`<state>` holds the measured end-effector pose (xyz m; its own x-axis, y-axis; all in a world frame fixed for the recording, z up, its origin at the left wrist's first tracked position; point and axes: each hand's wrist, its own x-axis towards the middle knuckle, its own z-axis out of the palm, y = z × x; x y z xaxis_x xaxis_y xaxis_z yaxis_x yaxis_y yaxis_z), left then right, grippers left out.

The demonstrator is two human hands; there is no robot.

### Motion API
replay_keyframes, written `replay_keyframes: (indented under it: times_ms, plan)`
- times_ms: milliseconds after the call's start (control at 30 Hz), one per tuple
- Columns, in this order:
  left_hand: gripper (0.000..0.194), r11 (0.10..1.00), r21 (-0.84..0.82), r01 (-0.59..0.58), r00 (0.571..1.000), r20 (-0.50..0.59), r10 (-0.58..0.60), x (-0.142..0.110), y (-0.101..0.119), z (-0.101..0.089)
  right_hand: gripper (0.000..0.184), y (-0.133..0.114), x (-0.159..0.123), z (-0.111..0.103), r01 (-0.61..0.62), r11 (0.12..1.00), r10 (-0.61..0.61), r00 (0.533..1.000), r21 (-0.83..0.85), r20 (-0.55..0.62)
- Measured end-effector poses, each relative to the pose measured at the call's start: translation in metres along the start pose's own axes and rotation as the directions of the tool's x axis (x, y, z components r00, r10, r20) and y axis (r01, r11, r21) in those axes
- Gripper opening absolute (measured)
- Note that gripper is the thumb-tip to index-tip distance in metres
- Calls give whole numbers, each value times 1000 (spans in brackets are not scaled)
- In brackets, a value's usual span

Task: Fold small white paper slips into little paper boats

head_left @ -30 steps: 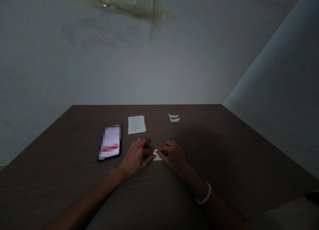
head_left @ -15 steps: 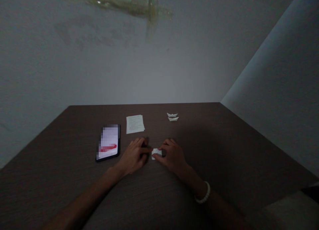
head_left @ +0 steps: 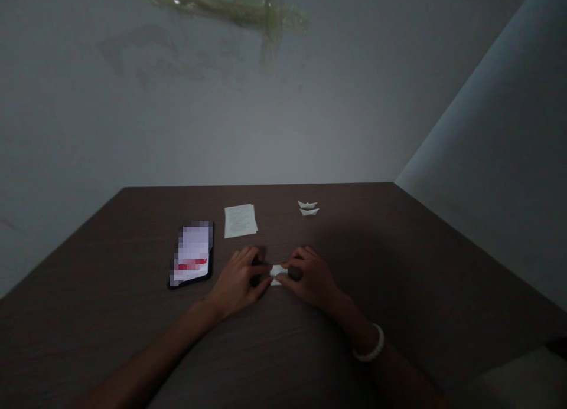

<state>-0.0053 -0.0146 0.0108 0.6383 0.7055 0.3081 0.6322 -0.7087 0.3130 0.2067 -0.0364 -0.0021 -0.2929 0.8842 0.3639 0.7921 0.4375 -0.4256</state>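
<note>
A small folded piece of white paper [head_left: 279, 270] lies on the dark table between my two hands. My left hand [head_left: 237, 281] pinches at its left edge, with thumb and index fingertips on the paper. From the other side, my right hand [head_left: 313, 281] grips the paper, its thumb across the front part and its index finger at the far right corner. My fingertips cover parts of the paper's edges. Beyond my hands stand two small folded paper boats, a nearer boat [head_left: 309, 212] and a farther boat [head_left: 307, 205] close behind it.
A stack of printed paper sheets [head_left: 240, 221] lies beyond my left hand. Left of that hand is a phone [head_left: 193, 252] with a lit, partly blurred screen. The brown table [head_left: 425, 279] meets a stained wall [head_left: 283, 131] at its back edge. My right wrist wears a pale bracelet [head_left: 371, 349].
My left thumb has come in to the paper's left edge. My right hand and forearm have shifted slightly right, and the paper's visible top looks plainer.
</note>
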Motion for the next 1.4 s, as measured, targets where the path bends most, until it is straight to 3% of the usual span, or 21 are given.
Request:
replay_keyframes:
  times_ms: [100,300,500,667,900,1133,1400]
  plan:
    - [22,999,43,-21,1000,3,20,-1,1,1,7,4,1,0,-4,1000,4,1000,13,-10]
    - [23,998,55,-42,999,5,42,-2,2,2,5,0,5,8,-71,995,76,994,66,-83]
    - [25,982,-12,-189,979,69,190,-3,1,2,9,3,6,11,-110,990,116,991,93,-62]
    - [25,970,31,-240,968,84,237,-2,3,-4,4,4,7,10,-99,990,106,992,97,-74]
    - [24,974,3,-226,971,80,225,-2,7,-6,6,5,9,10,-110,983,129,984,149,-125]
    - [22,976,-17,-215,974,61,216,-3,5,-2,9,11,11,8,-176,979,189,971,98,-143]
    - [21,979,-40,-199,979,36,201,-4,5,1,10,13,11,-1,-212,969,226,968,129,-105]
